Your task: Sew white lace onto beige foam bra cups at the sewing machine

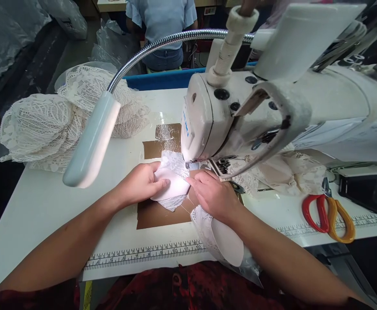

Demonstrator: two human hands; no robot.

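A white lace-covered bra cup (172, 185) lies under the needle end of a sewing machine (204, 116). My left hand (144, 183) grips the cup's left edge, with the thumb on top of the smooth pad and the fingers partly hidden. My right hand (214, 193) rests at the cup's right edge, close to the presser foot, its index finger stretched toward the lace. Thin threads run from this cup to a second lace cup (227, 241), which hangs over the table's front edge below my right wrist.
Stacked lace pieces (46, 125) sit at the left behind a lamp (93, 142) on a bendable arm. More lace cups (281, 170) lie right of the needle. Scissors (328, 215) with red and yellow handles rest near a printed ruler (149, 254). A person (162, 30) sits beyond the table.
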